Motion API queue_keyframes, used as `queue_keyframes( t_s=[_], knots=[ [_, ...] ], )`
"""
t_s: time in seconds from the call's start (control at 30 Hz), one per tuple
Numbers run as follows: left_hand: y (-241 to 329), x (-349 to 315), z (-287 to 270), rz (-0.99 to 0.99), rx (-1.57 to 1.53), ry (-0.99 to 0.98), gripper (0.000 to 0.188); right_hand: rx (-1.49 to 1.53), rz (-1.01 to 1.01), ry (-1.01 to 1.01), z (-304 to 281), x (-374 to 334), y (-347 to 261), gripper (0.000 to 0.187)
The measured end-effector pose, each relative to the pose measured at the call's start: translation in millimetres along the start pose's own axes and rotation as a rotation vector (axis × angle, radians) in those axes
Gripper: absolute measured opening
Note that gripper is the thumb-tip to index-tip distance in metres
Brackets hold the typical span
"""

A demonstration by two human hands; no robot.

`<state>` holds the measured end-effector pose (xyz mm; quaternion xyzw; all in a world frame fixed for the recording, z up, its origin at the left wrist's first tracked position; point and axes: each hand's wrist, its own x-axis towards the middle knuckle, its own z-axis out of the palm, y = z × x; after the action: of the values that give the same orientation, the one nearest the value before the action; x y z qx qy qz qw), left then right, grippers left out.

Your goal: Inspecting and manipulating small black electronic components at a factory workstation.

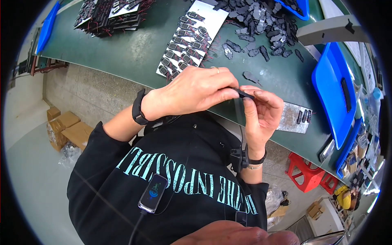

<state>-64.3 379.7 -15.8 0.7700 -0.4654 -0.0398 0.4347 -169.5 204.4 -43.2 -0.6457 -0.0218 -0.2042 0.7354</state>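
Note:
Both hands meet just over the near edge of the green table. My left hand (198, 90) pinches one end of a small, narrow black part (244, 94). My right hand (265, 111) grips the other end between thumb and fingers. Fingers cover much of the part, so its exact kind does not show. Beyond my left hand lies a white board (211, 19) bearing rows of small black modules (180, 40) with thin red wires. A single loose black piece (251, 77) rests on the table just beyond my fingers.
A heap of flat black pieces (261, 24) covers the far table. Stacked loaded boards (108, 18) stand far left. At right are a metal plate (292, 116) with several small black parts, a blue tray (337, 90) and a grey curved arm (330, 30). A red stool (304, 173) stands below.

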Motion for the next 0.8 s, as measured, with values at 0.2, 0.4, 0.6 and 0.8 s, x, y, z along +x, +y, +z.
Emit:
queue_keyframes(
  t_s=[0.2, 0.4, 0.6, 0.8],
  knots=[
    [5.8, 2.5, -3.3, 0.214, 0.171, 0.043, 0.023, -0.302, 0.093, -0.103, -6.8, 3.8, -14.3, 0.022],
    [27.2, -7.8, -12.8, 0.343, 0.12, -0.151, 0.027, -0.674, -0.103, -0.42, -12.8, -7.7, -46.5, 0.024],
    [25.1, -10.9, 5.2, 0.277, 0.051, -0.257, 0.028, -0.577, -0.026, -0.415, -28.2, -18.9, -43.3, 0.021],
    [24.0, -0.9, 14.3, 0.106, 0.128, -0.119, 0.026, -1.049, 0.135, 0.176, -63.4, -23.8, -47.7, 0.01]
  ],
)
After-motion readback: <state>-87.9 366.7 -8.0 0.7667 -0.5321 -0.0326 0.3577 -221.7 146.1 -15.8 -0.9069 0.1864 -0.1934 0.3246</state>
